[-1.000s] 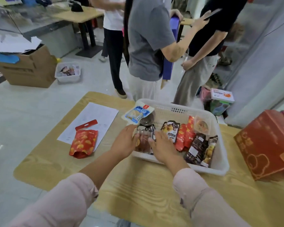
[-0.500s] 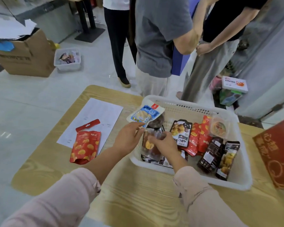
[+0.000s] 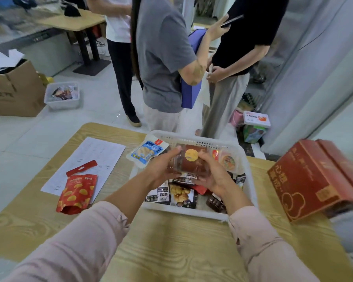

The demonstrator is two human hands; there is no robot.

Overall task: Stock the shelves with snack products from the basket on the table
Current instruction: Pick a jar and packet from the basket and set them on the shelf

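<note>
Brown packet [image 3: 196, 165] now lifted — above the basket [image 3: 183, 213].

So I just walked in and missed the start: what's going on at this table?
A person in pink sleeves grips a clear plastic snack pack with a brown, yellow-labelled filling in left hand and right hand, above the white plastic basket on the wooden table. More packets lie in the basket; a blue-and-white packet leans on its far left rim. A red snack bag lies on a paper sheet at left.
</note>
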